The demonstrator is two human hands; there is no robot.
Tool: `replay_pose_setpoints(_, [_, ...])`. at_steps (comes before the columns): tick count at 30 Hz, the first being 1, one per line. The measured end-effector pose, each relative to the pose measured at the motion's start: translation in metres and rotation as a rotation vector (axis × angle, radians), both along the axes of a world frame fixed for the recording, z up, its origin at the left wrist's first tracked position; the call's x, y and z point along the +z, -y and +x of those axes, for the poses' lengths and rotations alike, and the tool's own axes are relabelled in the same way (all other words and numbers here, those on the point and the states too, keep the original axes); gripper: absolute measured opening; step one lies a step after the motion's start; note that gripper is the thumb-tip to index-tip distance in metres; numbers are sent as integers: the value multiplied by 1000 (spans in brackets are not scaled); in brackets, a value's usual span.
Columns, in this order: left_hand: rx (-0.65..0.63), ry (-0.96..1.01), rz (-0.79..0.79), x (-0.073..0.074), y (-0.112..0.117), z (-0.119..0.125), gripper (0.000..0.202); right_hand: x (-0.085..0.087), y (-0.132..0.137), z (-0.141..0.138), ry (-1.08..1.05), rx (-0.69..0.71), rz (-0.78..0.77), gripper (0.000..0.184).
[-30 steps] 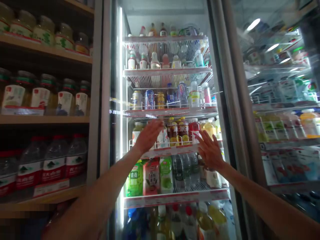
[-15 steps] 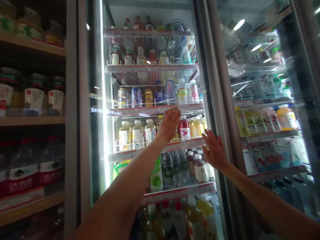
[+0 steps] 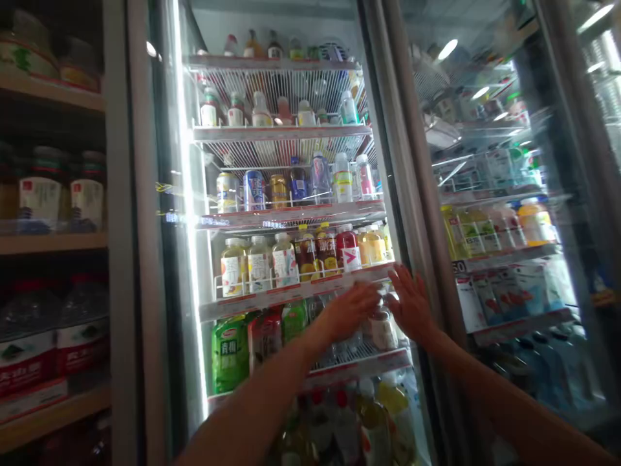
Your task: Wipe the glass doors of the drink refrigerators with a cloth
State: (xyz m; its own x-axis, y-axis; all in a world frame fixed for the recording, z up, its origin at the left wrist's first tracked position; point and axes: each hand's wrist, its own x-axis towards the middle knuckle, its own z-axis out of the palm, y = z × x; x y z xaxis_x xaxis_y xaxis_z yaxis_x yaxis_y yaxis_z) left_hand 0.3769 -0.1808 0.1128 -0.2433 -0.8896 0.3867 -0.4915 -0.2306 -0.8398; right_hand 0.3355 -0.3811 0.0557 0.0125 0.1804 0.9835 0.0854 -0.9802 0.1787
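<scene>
My left hand (image 3: 352, 312) reaches across the drinks cooler, somewhat blurred, its fingers stretched out to the right with nothing seen in them. Close beside it, my right hand (image 3: 410, 304) is raised with fingers spread, near the cooler's door frame (image 3: 412, 162). Whether either hand touches the glass I cannot tell. Behind and above them, a shelf (image 3: 291, 294) carries a red-drink bottle (image 3: 348, 249), dark bottles with yellow caps (image 3: 326, 249) and pale juice bottles (image 3: 285, 259). Part of a white-labelled bottle (image 3: 383, 329) shows below my hands.
Cans (image 3: 253, 191) and bottles fill the higher shelves. Green drink packs (image 3: 230, 353) stand low on the left. A second glass-fronted cooler (image 3: 504, 259) is at the right. Wooden shelving (image 3: 53, 243) with jars and bottled drinks lies at the left.
My left hand has dropped and moved right, from in front of the juice-bottle row to beside my right hand. The view has shifted slightly to the right.
</scene>
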Motion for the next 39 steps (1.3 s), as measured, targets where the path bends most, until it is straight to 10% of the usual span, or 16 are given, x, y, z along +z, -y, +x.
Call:
replay_pose_setpoints(3, [-64, 63, 114, 10, -9, 3, 35, 3, -6, -1, 5, 16, -19, 61])
replay_pose_setpoints(8, [68, -24, -610, 54, -26, 8, 45, 12, -15, -2, 24, 53, 11, 61])
replay_pose_setpoints(14, [12, 72, -133, 8, -49, 8, 43, 11, -38, -1, -7, 76, -31, 60])
replay_pose_setpoints(19, [29, -7, -886, 73, -96, 16, 43, 11, -62, 7, -19, 109, -22, 59])
replay_pose_setpoints(24, [68, 7, -1130, 115, -189, 17, 39, 14, -85, 12, -37, 160, -30, 59])
replay_pose_setpoints(30, [97, 65, -1243, 68, -212, 14, 44, 11, -109, 20, -6, 191, -7, 59])
replay_pose_setpoints(35, [119, 93, -542, 26, -209, 5, 46, 18, -127, 24, -21, 189, -108, 63])
replay_pose_setpoints(39, [171, 118, -929, 16, -239, 3, 52, 21, -134, 26, -7, 180, -113, 63])
